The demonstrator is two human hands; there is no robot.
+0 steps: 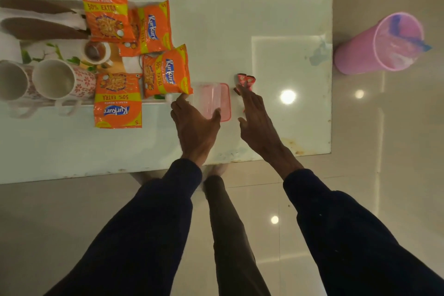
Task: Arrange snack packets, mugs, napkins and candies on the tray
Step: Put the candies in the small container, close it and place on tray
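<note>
Several orange snack packets (165, 72) lie on and over a floral tray (36, 54) at the table's left. Two white patterned mugs (60, 80) lie at the tray's near edge, and a third mug (96, 51) stands behind them. White napkins (72, 20) sit at the tray's far side. A small clear box on a pink lid (216, 96) stands just right of the tray. My left hand (195, 125) curls around this box, thumb and fingers touching its sides. My right hand (258, 120) reaches with spread fingers onto red-wrapped candies (245, 80) on the table.
The white table (288, 7) ends at a near edge by my wrists and a right edge beyond the candies. A pink bin (377, 43) stands on the glossy tiled floor to the right. My legs and feet show below the table.
</note>
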